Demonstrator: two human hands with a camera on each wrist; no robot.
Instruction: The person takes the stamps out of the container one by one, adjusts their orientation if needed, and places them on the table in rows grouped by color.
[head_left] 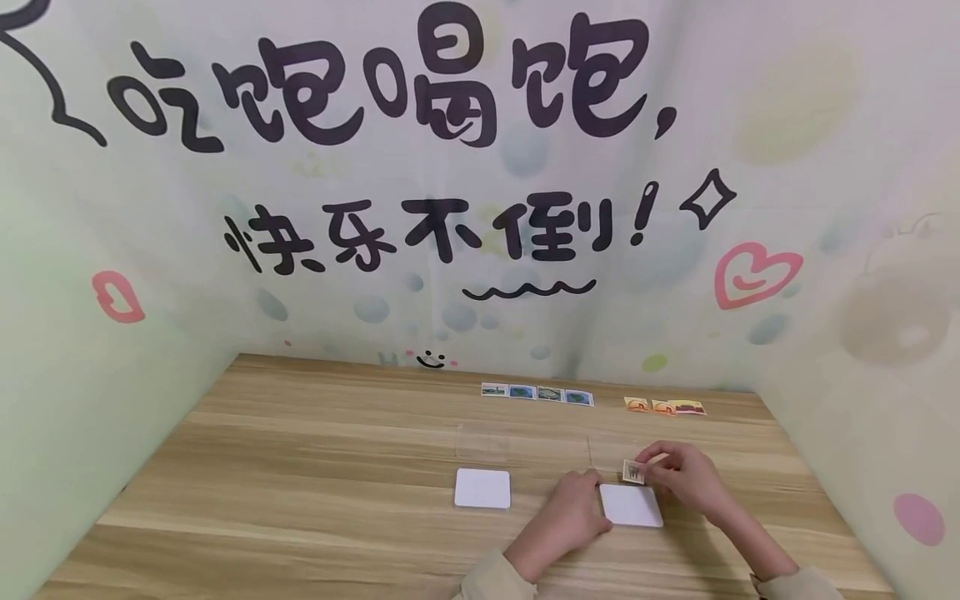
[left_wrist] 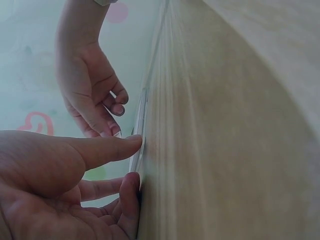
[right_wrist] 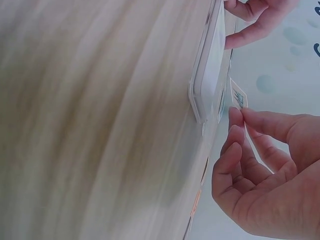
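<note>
In the head view my left hand (head_left: pixel 566 521) holds the left side of a thick white rectangular block (head_left: pixel 632 506), thumb at its near corner and fingers at its far corner. The block (right_wrist: pixel 207 65) lies flat on the table and looks like stacked white cards or a shallow box. Thumb and forefinger of my right hand (head_left: pixel 690 479) pinch a small postage stamp (head_left: pixel 633 472) by its edge, just above the block's far edge. That stamp (right_wrist: pixel 239 96) has a pale border and a dark picture. A second white block (head_left: pixel 482 488) lies to the left, untouched.
Four-sided clear plastic pieces (head_left: pixel 482 442) lie flat behind the white blocks. Farther back is a row of several blue-green stamps (head_left: pixel 536 393). To its right are orange and yellow stamps (head_left: pixel 663 407). A printed cloth wall (head_left: pixel 360 325) borders the wooden table (head_left: pixel 300 467).
</note>
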